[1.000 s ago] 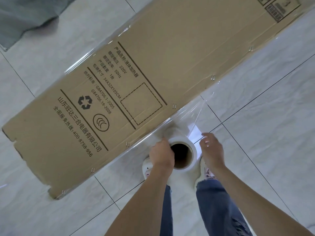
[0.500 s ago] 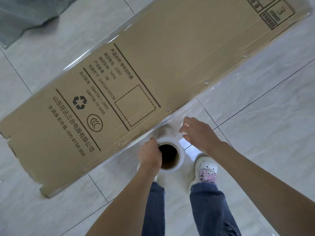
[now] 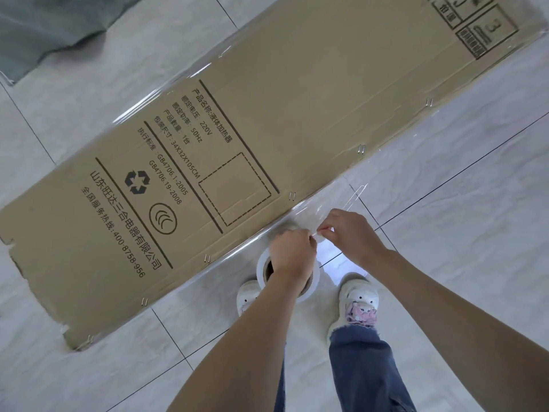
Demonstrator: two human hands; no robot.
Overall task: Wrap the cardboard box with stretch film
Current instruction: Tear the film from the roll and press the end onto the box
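Right hand (image 3: 349, 233) joined left hand (image 3: 292, 254) | both pinch film (image 3: 315, 234) above roll (image 3: 263, 267)

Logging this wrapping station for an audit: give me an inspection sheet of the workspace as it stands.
Surface: pale tiled floor, dark grout lines.
Job's things: long cardboard box lying flat, clear film over it; stretch film roll upright between the feet.
Clutter: grey cloth at far corner.
Grips: left hand and right hand both pinch the film strand above the roll.
Cables: nothing seen.
Surroundings: white shoes, jeans.
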